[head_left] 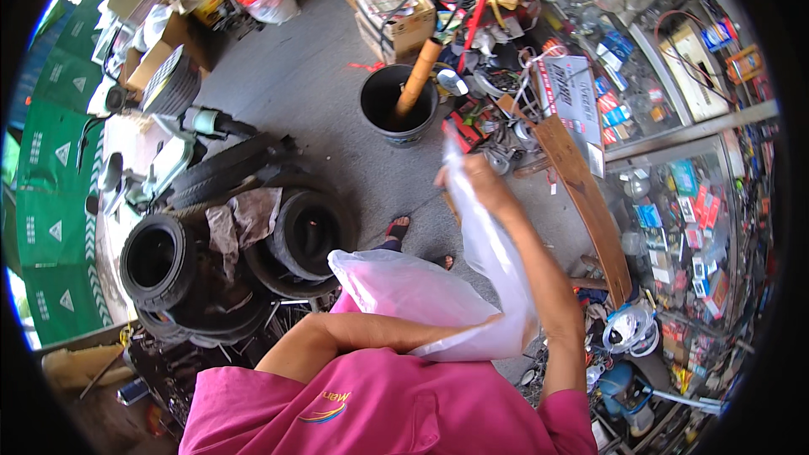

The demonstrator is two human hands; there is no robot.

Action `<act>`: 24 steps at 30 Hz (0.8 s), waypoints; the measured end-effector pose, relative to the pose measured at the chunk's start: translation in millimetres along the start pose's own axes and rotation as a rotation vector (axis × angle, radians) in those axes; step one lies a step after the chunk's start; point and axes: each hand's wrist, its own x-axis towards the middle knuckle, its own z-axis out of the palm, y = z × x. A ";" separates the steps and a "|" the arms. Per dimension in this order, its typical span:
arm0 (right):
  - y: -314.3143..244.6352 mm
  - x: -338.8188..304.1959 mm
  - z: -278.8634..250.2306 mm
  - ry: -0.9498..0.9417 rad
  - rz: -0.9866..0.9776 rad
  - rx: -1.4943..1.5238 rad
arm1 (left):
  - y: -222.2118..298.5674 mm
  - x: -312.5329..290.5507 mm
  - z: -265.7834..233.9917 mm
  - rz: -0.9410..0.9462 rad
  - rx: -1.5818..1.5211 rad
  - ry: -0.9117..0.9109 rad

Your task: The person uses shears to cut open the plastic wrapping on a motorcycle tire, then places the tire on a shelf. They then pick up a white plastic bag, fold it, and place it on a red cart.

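A large translucent white plastic bag (421,286) hangs in front of my pink shirt. Its left part puffs out above my left forearm (362,333), while its right part rises as a long strip along my right arm. My right hand (480,185) is raised farther out, with its fingers closed on the upper end of this strip. My left forearm crosses to the right in front of my chest and passes in among the bag's folds. There the plastic covers my left hand, so its fingers cannot be made out.
Black tyres (156,261) are piled at the left, with a brown cloth (257,215) on them. Ahead stands a black bucket (371,105) holding a bamboo-like tube (419,76). A wooden plank (586,202) leans at the right beside a glass case (674,227) of small boxes.
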 end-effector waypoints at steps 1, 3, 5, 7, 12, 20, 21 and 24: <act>18.8 1.7 26.1 -0.073 0.015 0.146 | -0.2 -7.3 -4.9 -0.001 -0.021 -0.047; 1.1 6.5 99.2 -0.374 0.336 0.143 | -19.2 -25.4 -14.3 -0.082 -0.094 -0.016; -11.1 -17.5 132.9 -0.512 0.340 0.062 | -25.1 -40.8 -21.3 -0.108 -0.144 -0.044; -15.6 -50.8 147.5 -0.581 0.301 0.031 | -31.0 -52.0 -26.6 -0.135 -0.184 -0.060; 15.6 -73.1 144.3 -0.510 0.270 -0.020 | -40.0 -77.9 -39.9 -0.209 -0.334 -0.099; 144.2 -9.0 17.0 0.435 0.145 -0.093 | -42.8 -147.5 -130.6 -0.227 -0.751 -0.176; 119.3 -11.4 -10.1 0.495 0.130 -0.078 | -46.0 -164.4 -149.7 -0.204 -0.838 -0.141; 34.8 -37.5 -83.8 0.682 0.082 -0.045 | -32.6 -194.0 -213.4 -0.040 -0.986 0.036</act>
